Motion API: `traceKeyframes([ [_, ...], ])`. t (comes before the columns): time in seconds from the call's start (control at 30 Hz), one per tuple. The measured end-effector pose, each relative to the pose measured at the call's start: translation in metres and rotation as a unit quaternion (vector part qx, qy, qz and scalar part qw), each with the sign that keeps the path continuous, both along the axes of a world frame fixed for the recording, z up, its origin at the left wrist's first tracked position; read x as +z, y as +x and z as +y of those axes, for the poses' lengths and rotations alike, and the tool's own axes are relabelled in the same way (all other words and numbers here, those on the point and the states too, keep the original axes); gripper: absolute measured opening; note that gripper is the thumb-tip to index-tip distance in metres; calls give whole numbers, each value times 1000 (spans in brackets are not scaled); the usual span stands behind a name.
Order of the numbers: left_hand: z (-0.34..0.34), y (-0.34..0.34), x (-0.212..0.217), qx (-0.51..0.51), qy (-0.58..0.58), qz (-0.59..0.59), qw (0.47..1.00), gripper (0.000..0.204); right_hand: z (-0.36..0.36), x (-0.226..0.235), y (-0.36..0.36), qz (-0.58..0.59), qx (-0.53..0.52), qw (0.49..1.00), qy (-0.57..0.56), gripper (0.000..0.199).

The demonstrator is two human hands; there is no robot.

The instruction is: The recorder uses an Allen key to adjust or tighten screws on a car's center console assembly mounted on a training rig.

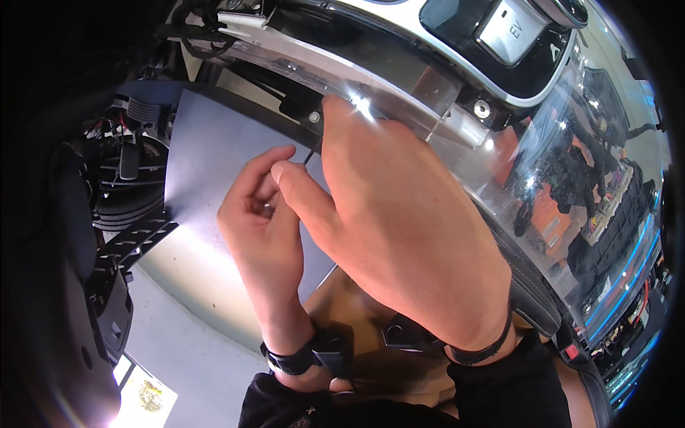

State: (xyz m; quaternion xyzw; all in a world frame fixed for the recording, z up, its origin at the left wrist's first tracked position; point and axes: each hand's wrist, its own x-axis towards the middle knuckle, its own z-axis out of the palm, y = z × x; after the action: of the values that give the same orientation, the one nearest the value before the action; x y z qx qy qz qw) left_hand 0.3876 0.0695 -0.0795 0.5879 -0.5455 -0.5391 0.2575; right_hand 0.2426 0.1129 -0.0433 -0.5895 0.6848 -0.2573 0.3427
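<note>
My right hand (399,221) fills the middle of the view, its fingers pinched on a thin dark tool (312,152) whose tip points at a small bolt (314,116) on a dark bracket. My left hand (260,221) sits just below and left of it, fingers curled close to the same thin tool; whether it grips anything is hidden. The bracket hangs under a glossy silver and clear vehicle body panel (399,78). Both wrists wear black straps.
A flat grey sheet (207,153) lies behind my hands. A black tyre with spring and wiring (125,171) is at the left, a perforated black strip (135,239) below it. A second bolt (482,109) sits on the panel at the right. Pale floor (185,342) lies below.
</note>
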Motion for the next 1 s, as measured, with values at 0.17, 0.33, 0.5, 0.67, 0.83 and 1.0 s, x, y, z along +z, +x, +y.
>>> traceKeyframes([
  [0.17,-1,-1,5,16,54,52,997,36,0,-2,0,8,1,1000,-16,15],
  [0.33,5,-6,20,-111,10,-21,994,37,1,-3,-2,25,21,998,-51,19],
  [0.5,2,-6,22,-131,-47,-116,984,29,1,-1,-2,47,20,996,-79,20],
  [0.67,5,2,21,-134,-68,-152,977,21,-2,-2,0,-72,-88,992,-55,30],
  [0.83,-5,5,9,-114,69,20,991,19,-3,-3,1,-87,-102,990,-38,33],
  [1.0,3,-9,7,-11,-91,7,996,25,-2,-1,1,-137,-135,981,-7,33],
])
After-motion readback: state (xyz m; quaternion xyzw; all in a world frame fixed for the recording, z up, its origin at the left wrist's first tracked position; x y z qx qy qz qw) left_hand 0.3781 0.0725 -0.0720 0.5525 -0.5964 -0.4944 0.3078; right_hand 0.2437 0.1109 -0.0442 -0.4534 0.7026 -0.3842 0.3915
